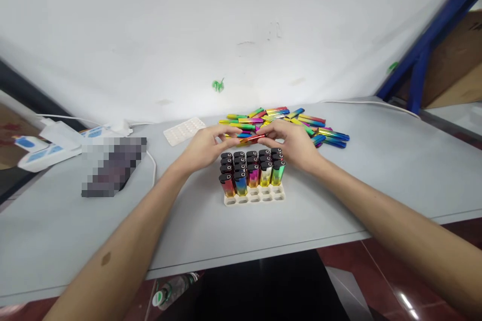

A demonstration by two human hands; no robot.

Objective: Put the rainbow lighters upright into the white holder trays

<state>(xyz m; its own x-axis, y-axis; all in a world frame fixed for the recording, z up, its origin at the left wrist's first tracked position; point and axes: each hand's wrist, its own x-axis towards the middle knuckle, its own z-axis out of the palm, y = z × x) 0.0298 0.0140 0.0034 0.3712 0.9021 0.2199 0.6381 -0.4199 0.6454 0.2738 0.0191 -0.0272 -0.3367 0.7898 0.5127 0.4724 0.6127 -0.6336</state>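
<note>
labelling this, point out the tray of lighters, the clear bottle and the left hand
Tray of lighters [261,202], head view: front edge
Clear bottle [175,290], head view: side
Left hand [205,146], head view: back

Your two bare forearms reach forward and inward, the left forearm [128,230] from the lower left, the right forearm [376,213] from the lower right. Your left hand [207,145] points its bent fingers rightward, thumb below the index finger. Your right hand [291,143] faces it, knuckles arched, thumb and fingers drawn into a pinch. The two sets of fingertips sit near each other, backs of both hands turned upward.
</note>
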